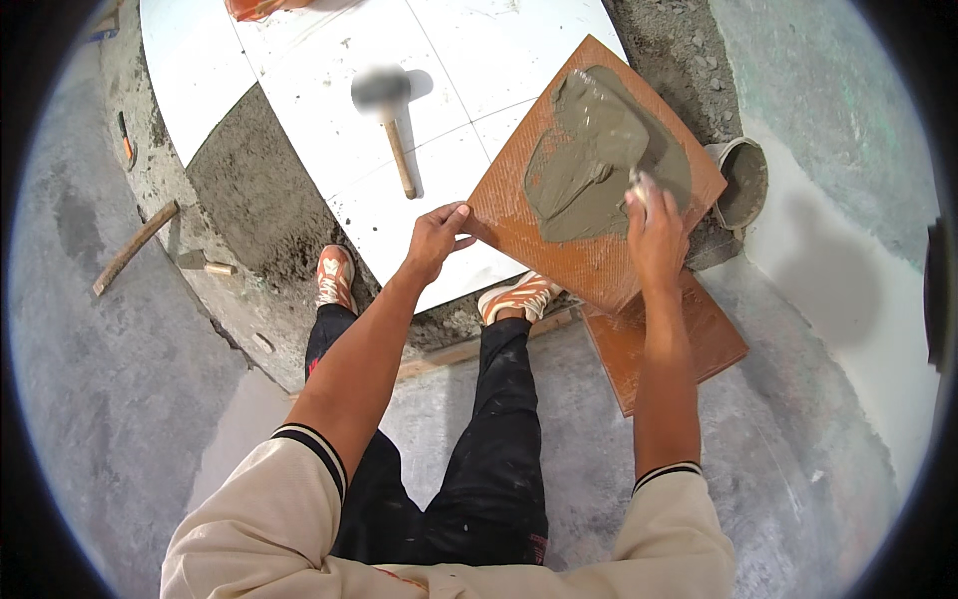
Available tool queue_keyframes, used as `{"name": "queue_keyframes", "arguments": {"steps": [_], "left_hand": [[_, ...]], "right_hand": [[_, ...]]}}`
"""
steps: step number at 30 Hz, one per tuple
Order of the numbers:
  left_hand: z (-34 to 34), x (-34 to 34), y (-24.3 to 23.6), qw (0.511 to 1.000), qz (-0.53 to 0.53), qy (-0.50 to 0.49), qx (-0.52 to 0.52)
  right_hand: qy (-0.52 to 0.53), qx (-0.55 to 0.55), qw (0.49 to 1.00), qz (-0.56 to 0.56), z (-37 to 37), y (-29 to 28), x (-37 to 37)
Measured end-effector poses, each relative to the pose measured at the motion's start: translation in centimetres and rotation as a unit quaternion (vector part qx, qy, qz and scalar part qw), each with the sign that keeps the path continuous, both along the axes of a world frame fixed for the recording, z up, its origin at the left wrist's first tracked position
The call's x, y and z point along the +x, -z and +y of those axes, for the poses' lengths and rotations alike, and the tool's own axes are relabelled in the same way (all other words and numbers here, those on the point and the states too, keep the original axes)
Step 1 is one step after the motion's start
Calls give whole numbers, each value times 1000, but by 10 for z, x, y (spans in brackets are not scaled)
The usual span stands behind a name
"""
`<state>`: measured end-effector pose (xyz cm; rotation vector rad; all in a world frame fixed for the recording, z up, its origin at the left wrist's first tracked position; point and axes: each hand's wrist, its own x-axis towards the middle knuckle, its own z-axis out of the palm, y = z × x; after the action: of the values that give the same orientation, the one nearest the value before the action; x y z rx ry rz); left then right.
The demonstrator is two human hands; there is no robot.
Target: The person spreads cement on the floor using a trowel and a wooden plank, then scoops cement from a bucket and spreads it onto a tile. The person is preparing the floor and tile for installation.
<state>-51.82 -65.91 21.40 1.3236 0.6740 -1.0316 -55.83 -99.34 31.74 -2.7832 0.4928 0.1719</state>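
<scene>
My left hand (pixel 439 240) grips the left corner of a square brown tile (pixel 589 272), thumb on top. The tile is tilted with its ridged back facing up. A thick patch of wet grey mortar (pixel 574 185) covers much of that back. My right hand (pixel 656 235) is closed round the handle of a trowel, its blade (pixel 621 140) smeared by motion and lying on the mortar. Beneath the tile's lower right side lies another brown tile (pixel 689 344), partly hidden by my right forearm.
A rubber mallet (pixel 397 155) rests on laid white tiles (pixel 319 110). A mortar bucket (pixel 743 185) leans by the right wall. At left are a bare mortar bed (pixel 254 185), a curved wooden stick (pixel 137 248), a small trowel (pixel 207 263) and an orange-handled tool (pixel 127 140).
</scene>
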Motion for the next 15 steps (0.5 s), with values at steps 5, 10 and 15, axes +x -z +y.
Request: {"name": "queue_keyframes", "arguments": {"steps": [5, 10, 15], "left_hand": [[1, 1, -1, 1000, 6, -5, 7], [3, -1, 8, 1000, 6, -8, 21], [8, -4, 16, 1000, -4, -8, 15]], "right_hand": [[39, 28, 999, 3, -27, 8, 37], [108, 65, 989, 73, -52, 8, 10], [162, 87, 980, 77, -85, 12, -44]]}}
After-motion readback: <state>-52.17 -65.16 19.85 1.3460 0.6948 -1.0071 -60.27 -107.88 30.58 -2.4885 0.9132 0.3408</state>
